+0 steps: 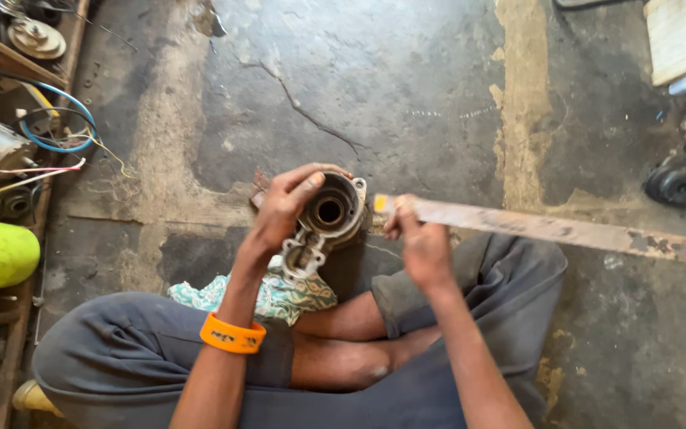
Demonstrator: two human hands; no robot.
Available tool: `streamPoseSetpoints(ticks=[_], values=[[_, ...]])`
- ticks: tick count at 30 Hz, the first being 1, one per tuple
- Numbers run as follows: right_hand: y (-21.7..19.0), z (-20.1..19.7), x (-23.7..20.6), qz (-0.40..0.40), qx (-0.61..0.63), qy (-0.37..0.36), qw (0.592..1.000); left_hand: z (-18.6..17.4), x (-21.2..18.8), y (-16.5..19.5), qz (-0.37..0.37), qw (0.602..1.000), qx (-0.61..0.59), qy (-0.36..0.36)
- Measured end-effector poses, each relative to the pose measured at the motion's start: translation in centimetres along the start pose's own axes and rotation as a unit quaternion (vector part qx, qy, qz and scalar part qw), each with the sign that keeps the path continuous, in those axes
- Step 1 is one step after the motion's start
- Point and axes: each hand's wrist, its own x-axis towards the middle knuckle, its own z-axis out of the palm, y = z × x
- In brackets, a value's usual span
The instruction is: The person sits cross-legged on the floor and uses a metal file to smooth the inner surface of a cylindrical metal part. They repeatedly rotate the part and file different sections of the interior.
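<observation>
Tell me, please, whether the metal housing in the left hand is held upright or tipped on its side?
Tipped: the metal housing, gripped by the left hand, turns its round opening toward the camera.

- left hand (282, 208) grips a round metal housing (325, 220) over the cracked floor (406, 95)
- right hand (421, 242) holds a long flat bar (541, 228), tip right by the housing
- patterned cloth (279, 294) on the lap
</observation>
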Motion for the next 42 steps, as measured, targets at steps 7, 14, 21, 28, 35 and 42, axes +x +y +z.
streamPoseSetpoints(ticks=[7,14,21,28,35,42], values=[[1.5,-0.8,-0.4,0.009,0.178,-0.031,0.984,-1.4,1.7,0.9,-0.011,0.993,-0.002,-0.119],[1.3,0.9,-2.0,-0.044,0.063,-0.014,0.997,-1.4,1.3,0.8,0.001,0.993,-0.013,-0.117],[0.1,2.2,-3.1,-0.035,-0.024,0.006,0.999,-0.9,1.3,1.2,-0.009,0.995,-0.015,-0.102],[-1.9,3.0,-3.7,-0.134,-0.162,0.016,0.978,-0.7,1.1,1.5,0.0,0.995,-0.005,-0.095],[-2.1,3.5,-3.7,-0.145,-0.191,0.04,0.97,-0.4,0.9,1.1,-0.004,0.997,-0.01,-0.075],[-1.5,3.3,-3.6,-0.147,-0.223,0.041,0.963,-0.5,1.0,0.7,-0.01,0.996,-0.041,-0.084]])
